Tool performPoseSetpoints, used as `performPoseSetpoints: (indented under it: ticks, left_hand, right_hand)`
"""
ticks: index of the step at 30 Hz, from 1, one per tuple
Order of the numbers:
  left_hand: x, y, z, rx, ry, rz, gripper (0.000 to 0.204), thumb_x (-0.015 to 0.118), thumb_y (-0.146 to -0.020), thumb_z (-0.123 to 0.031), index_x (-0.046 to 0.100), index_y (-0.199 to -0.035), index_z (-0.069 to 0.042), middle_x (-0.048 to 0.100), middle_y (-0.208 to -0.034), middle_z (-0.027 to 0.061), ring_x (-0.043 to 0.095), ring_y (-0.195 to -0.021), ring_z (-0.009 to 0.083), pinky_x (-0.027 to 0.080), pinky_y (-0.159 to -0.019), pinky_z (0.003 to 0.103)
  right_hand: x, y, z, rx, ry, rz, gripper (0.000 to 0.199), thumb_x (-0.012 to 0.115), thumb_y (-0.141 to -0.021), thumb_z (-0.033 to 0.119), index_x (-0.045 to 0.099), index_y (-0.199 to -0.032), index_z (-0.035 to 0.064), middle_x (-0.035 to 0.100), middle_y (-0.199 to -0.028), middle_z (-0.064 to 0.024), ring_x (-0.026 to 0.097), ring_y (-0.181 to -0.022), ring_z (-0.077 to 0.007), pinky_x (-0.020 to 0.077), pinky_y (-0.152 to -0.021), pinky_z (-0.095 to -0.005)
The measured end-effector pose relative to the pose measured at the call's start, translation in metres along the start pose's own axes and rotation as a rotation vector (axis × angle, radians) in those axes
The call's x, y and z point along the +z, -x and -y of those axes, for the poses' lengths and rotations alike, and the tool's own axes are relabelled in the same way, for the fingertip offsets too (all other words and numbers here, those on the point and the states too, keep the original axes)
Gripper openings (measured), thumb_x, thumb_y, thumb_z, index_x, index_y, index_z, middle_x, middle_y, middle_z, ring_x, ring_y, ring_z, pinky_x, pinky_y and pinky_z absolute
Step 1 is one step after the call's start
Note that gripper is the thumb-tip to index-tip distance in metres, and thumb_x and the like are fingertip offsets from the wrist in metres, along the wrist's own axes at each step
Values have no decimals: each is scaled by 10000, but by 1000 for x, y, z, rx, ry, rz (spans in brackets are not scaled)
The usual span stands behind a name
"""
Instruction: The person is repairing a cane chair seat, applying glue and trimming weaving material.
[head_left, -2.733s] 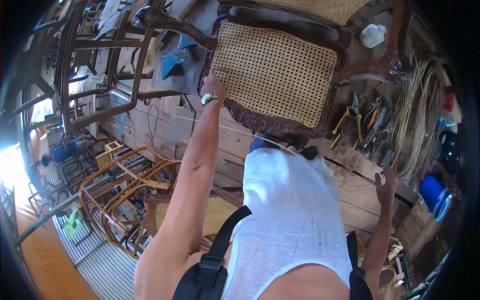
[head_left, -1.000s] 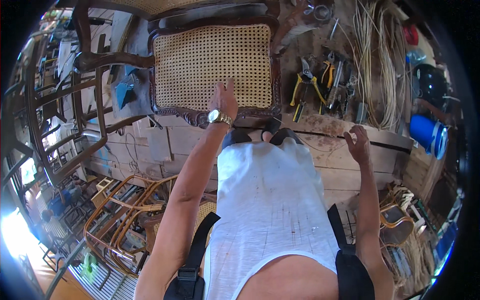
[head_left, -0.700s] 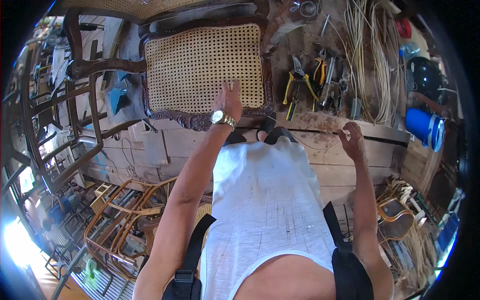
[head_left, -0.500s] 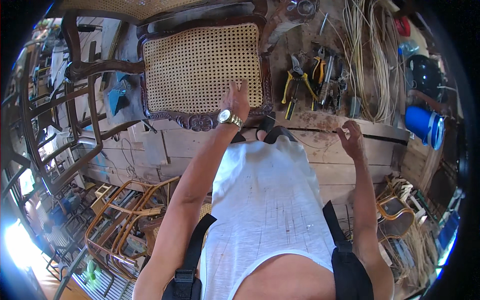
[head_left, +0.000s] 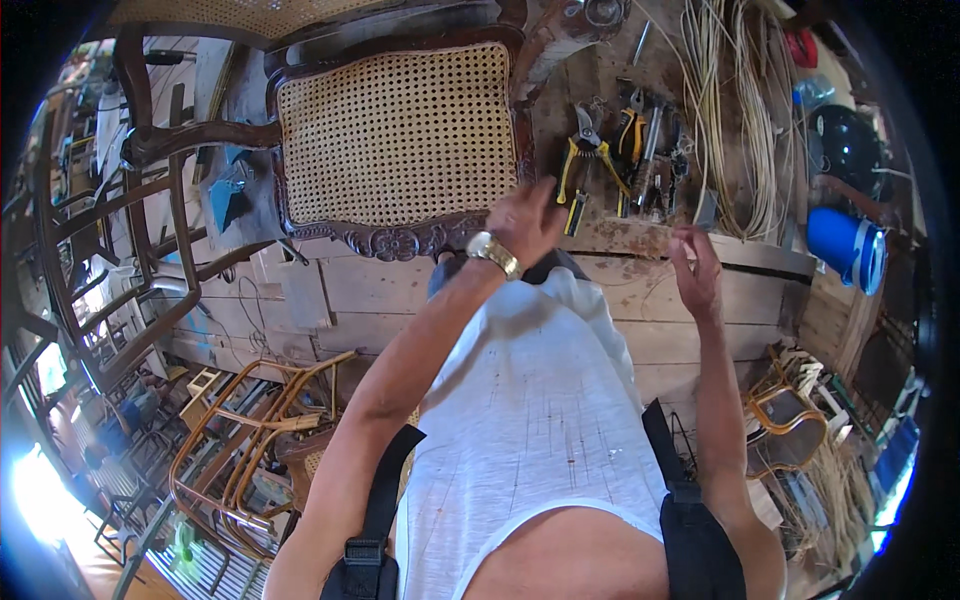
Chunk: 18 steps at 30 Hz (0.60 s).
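Note:
A carved dark wood chair seat (head_left: 385, 243) with a woven cane panel (head_left: 400, 135) lies in front of me. My left hand (head_left: 527, 222), with a metal watch (head_left: 494, 252) on its wrist, is over the seat's near right corner, its fingers partly stretched out and slightly blurred. Off to the right, my right hand (head_left: 698, 272) is closed in a pinch above the bench edge. A thin cane strand, only faintly visible, runs between the seat corner and that hand. Yellow-handled pruning shears (head_left: 590, 155) lie between the chair and the right hand.
Pliers (head_left: 632, 135) and other hand tools lie beside the shears. Long cane strands (head_left: 745, 130) are heaped behind my right hand. A blue bucket (head_left: 845, 248) stands far right. Wooden chair frames (head_left: 120, 250) crowd the left; bent rattan furniture (head_left: 250, 430) is at lower left.
My left hand has left the cane panel and moved right and nearer, to the seat's corner. My right hand has risen slightly, still pinched. The view has shifted a little.

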<state>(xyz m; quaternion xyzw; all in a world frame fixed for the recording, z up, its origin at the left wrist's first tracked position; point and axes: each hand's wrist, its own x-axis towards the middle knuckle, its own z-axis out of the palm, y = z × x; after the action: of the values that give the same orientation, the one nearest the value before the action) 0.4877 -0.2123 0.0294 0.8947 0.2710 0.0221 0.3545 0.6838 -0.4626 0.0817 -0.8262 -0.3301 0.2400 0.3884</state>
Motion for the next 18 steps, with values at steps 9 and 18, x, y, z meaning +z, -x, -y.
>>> performPoseSetpoints:
  ticks: [9,18]
  left_hand:
    - [9,59,-56,-1,867,603,358,666,-957,-299,625,-1203,-42,676,-895,131,630,-819,245,515,-782,352]
    - [-13,108,25,47,318,369,246,622,-970,-265,683,-1031,-35,716,-969,161,693,-884,352,544,-761,415]
  right_hand:
    - [18,-25,85,157,-983,-85,236,611,-1014,168,613,-1218,51,645,-1110,-70,611,-952,-148,521,-878,-335]
    - [-114,-111,-72,175,-231,-497,409,684,-930,109,544,-1309,41,613,-1155,-114,642,-911,-216,542,-793,-301]
